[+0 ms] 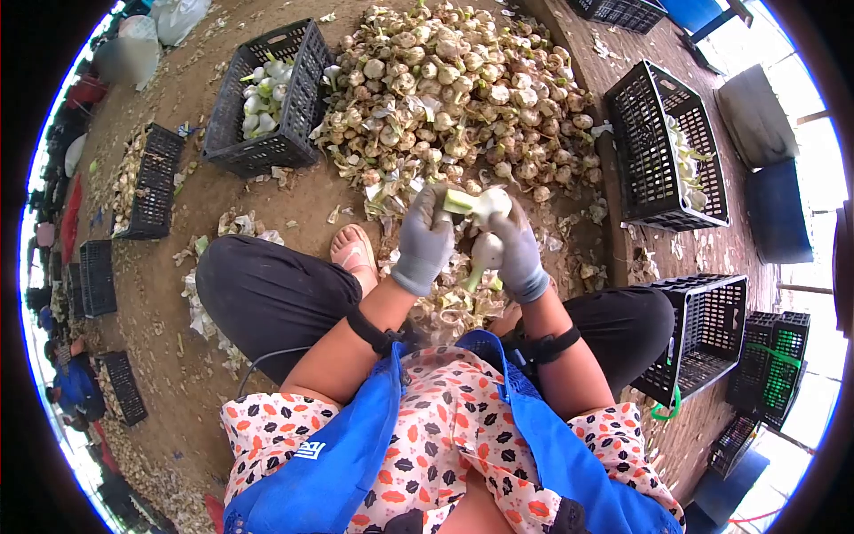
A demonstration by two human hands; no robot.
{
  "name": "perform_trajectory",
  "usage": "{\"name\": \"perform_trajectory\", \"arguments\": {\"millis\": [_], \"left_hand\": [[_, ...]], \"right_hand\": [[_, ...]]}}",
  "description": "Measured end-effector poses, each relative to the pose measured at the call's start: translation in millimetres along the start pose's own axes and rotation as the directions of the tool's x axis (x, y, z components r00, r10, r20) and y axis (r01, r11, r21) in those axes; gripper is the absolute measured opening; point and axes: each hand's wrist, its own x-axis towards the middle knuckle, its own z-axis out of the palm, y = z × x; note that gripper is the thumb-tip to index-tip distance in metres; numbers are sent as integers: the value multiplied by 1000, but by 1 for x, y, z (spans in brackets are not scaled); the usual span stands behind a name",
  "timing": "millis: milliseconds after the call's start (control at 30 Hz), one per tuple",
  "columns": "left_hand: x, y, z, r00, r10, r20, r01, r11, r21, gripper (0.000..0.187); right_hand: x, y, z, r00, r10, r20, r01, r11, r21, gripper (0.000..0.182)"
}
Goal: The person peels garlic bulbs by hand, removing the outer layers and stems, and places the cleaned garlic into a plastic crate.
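Observation:
My left hand (424,236), in a grey glove, is closed around the cut green stem end of a white garlic bulb (492,204). My right hand (519,254), gloved the same way, has its fingers on the round end of that bulb. A second garlic bulb (486,252), its green stem pointing down, is against the palm side of my right hand; whether the fingers grip it I cannot tell. Just beyond both hands rises a large heap of unpeeled garlic bulbs (445,98). Loose papery skins (449,307) lie between my legs below the hands.
To the left of the heap, a black crate (267,153) contains peeled white bulbs. Another black crate (663,147) with trimmed garlic stands at the right, with a further crate (694,338) nearer me. Blue barrels (778,212) line the right side. A person (78,383) is at far left.

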Motion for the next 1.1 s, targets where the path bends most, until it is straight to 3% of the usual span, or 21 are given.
{"name": "perform_trajectory", "arguments": {"millis": [67,100,133,200,267,300,333,400,467,533,567,633,700,833,900,1000,1100], "left_hand": [[2,-1,-2,956,277,95,-292,920,263,34],[3,3,-3,971,193,145,-207,974,88,37],[5,17,2,970,44,238,13,972,-233,38],[7,20,-2,942,-136,307,240,913,-330,41],[7,18,-1,942,-151,299,260,892,-370,40],[7,17,0,943,-164,290,277,869,-411,40],[6,17,1,942,-164,291,278,869,-410,40],[5,16,1,964,-121,237,200,917,-345,42],[7,9,-1,960,-136,245,222,903,-369,42],[8,13,-4,956,-150,253,244,887,-393,43],[8,16,-7,935,-150,321,295,832,-470,44],[8,25,-6,911,-143,386,348,768,-538,46],[6,28,1,932,-127,338,266,875,-404,49],[4,23,3,939,-123,322,263,860,-437,51],[6,17,4,962,-76,262,175,908,-380,52],[4,27,0,950,-106,294,217,901,-377,47],[3,26,5,964,-83,251,176,912,-372,45]], "right_hand": [[3,10,-16,993,86,80,-87,996,5,49],[2,2,-10,999,20,39,-20,1000,-13,46],[1,-5,-4,999,-46,1,46,998,-36,44],[-1,-7,5,994,-75,-76,77,997,18,54],[-4,3,5,989,-118,-93,101,980,-171,68],[-2,12,6,948,-300,-108,261,924,-278,75],[-1,18,4,947,-301,-110,261,924,-279,75],[0,23,3,846,-533,-28,448,738,-505,73],[-5,20,3,846,-532,-27,423,701,-574,70],[-8,18,3,794,-601,94,422,433,-797,68],[-4,25,1,742,-663,99,465,402,-789,66],[-7,13,7,763,-645,45,421,442,-792,65],[-7,12,5,789,-615,-6,363,473,-803,62],[-3,17,3,744,-666,62,446,425,-788,62],[-4,19,4,720,-687,102,473,377,-796,63],[-7,13,8,774,-630,65,415,427,-803,64],[-6,14,6,757,-649,77,418,391,-820,68]]}}
